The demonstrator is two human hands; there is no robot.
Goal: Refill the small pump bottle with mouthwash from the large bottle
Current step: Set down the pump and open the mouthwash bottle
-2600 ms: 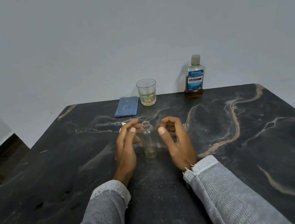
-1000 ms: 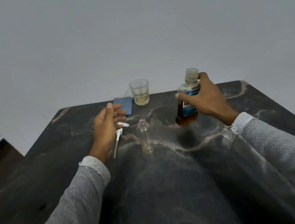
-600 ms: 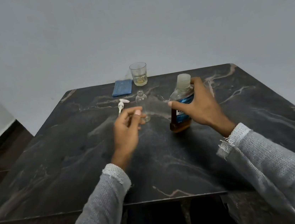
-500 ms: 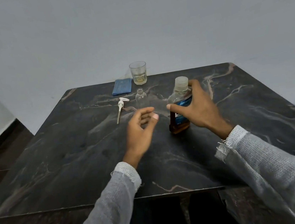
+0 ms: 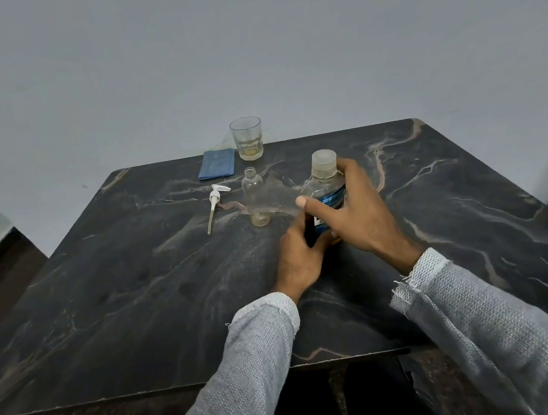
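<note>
While the large bottle [image 5: 324, 194] stands upright on the dark marbled desk [image 5: 138, 293] with its cap on, both hands hold it: the right hand [image 5: 360, 217] wraps around its body from the right side, thumb pointing left across the blue label, and the left hand [image 5: 301, 255] grips its lower part, the fingers curled around the base where brown liquid shows. Just left of it, and apart from it, the small pump bottle [image 5: 255, 197] stands upright with its neck uncapped and only a thin yellowish layer at the bottom. Its white pump head [image 5: 215, 202] lies flat on the desk just to the left of it, the dip tube pointing toward the person. Farther back, near the desk's far edge, a clear glass [image 5: 247, 139] holds a little yellowish liquid, with a folded blue cloth [image 5: 217, 163] just beside it on the left. Grey knitted sleeves [image 5: 250, 365] cover both forearms.
</note>
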